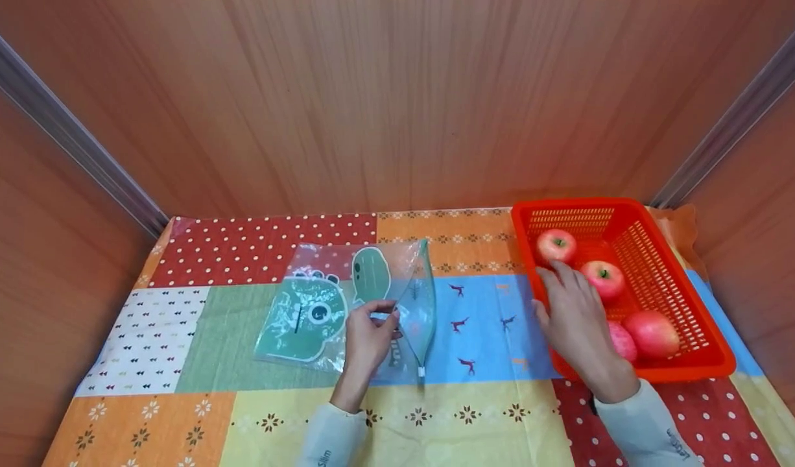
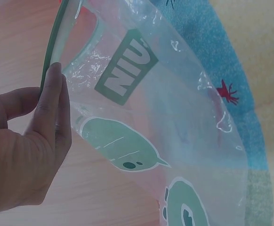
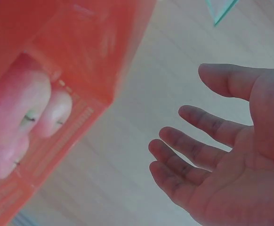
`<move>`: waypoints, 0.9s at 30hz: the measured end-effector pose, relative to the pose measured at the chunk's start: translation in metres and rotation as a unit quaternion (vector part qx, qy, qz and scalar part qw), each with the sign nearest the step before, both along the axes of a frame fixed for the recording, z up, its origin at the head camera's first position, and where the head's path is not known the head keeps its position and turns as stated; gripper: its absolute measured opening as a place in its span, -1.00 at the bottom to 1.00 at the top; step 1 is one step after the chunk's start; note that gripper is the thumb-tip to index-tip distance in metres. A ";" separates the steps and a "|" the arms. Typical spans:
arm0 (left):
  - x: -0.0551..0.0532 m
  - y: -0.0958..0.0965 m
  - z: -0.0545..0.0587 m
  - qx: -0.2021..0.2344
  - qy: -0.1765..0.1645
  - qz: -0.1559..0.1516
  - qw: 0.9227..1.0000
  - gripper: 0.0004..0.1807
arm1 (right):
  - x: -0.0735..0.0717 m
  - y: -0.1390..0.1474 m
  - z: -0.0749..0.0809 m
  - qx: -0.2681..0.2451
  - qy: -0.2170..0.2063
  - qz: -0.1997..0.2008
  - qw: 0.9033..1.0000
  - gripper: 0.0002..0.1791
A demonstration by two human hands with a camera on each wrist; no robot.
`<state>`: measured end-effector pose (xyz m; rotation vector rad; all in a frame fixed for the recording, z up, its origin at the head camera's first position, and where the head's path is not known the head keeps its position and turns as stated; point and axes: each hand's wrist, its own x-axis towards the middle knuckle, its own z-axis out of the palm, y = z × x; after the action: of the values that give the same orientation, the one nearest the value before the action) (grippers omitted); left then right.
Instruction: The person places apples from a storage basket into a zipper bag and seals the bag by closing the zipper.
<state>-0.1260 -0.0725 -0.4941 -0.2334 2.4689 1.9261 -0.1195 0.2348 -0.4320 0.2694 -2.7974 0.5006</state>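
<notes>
A clear zip bag [image 1: 320, 292] with green cartoon prints lies on the patterned cloth, its green-edged mouth [image 1: 431, 305] partly spread toward the right. My left hand [image 1: 370, 334] pinches one rim of that mouth between thumb and fingers; the left wrist view shows the hand [image 2: 33, 122] at the green zip strip [image 2: 52, 47]. Over the left side of an orange-red plastic basket [image 1: 702, 318], my right hand [image 1: 579, 321] hovers with fingers spread and holds nothing. Several red apples [image 1: 604, 279] sit in the basket, one partly hidden by this hand.
A patchwork-print cloth [image 1: 307, 421] covers the table. Wood-grain panels [image 1: 397, 117] rise at the back and both sides, joined by metal corner strips [image 1: 80, 136]. The basket stands near the right panel, and a stretch of blue cloth [image 1: 482, 324] separates it from the bag.
</notes>
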 end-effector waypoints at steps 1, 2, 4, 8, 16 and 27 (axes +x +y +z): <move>0.000 0.000 0.000 0.000 0.000 -0.001 1.000 -0.74 | -0.001 0.002 0.000 0.001 0.000 0.001 1.000 -0.43; 0.000 0.000 0.000 0.000 0.000 -0.002 1.000 -0.74 | -0.001 0.004 0.001 0.002 -0.001 0.001 1.000 -0.42; 0.000 0.000 0.001 -0.002 0.000 -0.003 1.000 -0.74 | -0.003 0.009 0.001 0.004 0.000 0.002 1.000 -0.42; 0.000 0.000 0.000 -0.006 0.002 -0.004 1.000 -0.74 | -0.006 0.016 0.002 0.016 0.002 0.000 1.000 -0.43; -0.002 0.002 -0.001 -0.003 0.009 0.003 1.000 -0.75 | -0.012 0.030 0.004 0.054 0.006 0.001 0.999 -0.45; 0.000 0.001 -0.001 -0.012 -0.001 0.001 1.000 -0.76 | -0.019 0.043 -0.002 0.119 0.016 0.023 0.992 -0.52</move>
<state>-0.1263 -0.0719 -0.4956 -0.2387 2.4922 1.8964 -0.1389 0.2781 -0.4337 0.3898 -2.8238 0.1690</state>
